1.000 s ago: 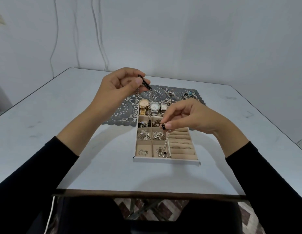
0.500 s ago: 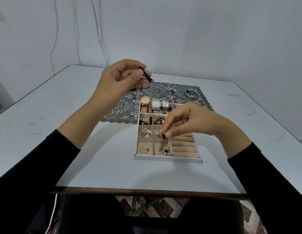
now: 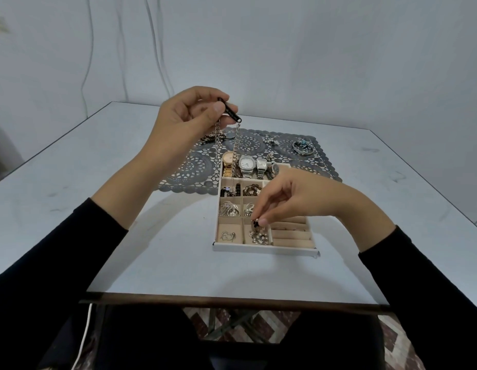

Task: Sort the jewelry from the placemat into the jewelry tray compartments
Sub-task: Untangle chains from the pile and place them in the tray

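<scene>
Head cam: person is sitting at a white table, both arms in black sleeves reaching in over it. Left hand is raised above the far end of the jewelry tray, thumb & forefinger pinching a small black bar; other fingers are curling into the palm. Two strands of silver chain are hanging down from that bar, in front of the watches.

Right hand is hovering low over the tray's near end, thumb & forefinger pressing together on a small dark bead, w/ remaining fingers loosely bent. Can't tell if the bead is joined to the hanging chain. Right under the pinch, a heap of silver links is lying in the near middle compartment.

Tray is sitting on the table, its far end overlapping the grey lace placemat. Far row is holding a gold watch & two silver watches. Middle compartments are holding dark beads, a bronze piece, silver brooches. Near left compartment is holding a small silver piece.

Still lying on the placemat: a bangle cluster w/ a blue stone at far right, plus small bits near the middle.
</scene>
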### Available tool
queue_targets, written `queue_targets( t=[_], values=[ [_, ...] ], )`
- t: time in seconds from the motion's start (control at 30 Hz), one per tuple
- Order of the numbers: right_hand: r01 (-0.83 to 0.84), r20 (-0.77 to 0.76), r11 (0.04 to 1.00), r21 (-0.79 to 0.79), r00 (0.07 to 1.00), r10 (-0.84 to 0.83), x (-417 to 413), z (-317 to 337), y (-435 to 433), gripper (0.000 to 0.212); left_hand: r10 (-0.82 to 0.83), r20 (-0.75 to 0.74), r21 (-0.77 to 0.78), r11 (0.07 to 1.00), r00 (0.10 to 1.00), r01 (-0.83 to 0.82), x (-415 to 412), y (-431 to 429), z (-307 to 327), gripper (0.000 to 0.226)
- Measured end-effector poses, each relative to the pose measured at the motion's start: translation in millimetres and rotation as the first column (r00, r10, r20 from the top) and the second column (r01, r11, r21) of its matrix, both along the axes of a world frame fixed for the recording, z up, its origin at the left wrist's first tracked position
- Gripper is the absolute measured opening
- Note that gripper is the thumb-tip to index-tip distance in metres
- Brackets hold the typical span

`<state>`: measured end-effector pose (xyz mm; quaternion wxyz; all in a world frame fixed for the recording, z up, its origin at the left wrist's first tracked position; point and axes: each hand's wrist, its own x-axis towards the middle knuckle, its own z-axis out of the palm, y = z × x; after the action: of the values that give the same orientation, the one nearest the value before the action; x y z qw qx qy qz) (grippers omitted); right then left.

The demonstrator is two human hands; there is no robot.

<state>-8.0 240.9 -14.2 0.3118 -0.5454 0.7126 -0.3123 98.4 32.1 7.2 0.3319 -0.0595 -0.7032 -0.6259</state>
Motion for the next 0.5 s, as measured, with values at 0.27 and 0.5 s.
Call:
queue_targets(
  t=[0.27, 0.5],
  values=[
    [-0.016, -0.099, 0.996, 0.084, 0.995, 0.024, 1.9, -0.1, -3.2, 0.020, 0.001, 0.008, 0.001, 1.000, 1.000, -0.001, -1.2, 0.1, -0.5, 0.013],
    [-0.005, -0.064, 1.000, 0.007, 0.998, 0.006, -6.4, -2.8, 2.3, 0.021, -0.002, 0.005, 0.008, 1.000, 1.000, 0.002, -1.2, -0.8, -1.0, 0.012]
  ],
)
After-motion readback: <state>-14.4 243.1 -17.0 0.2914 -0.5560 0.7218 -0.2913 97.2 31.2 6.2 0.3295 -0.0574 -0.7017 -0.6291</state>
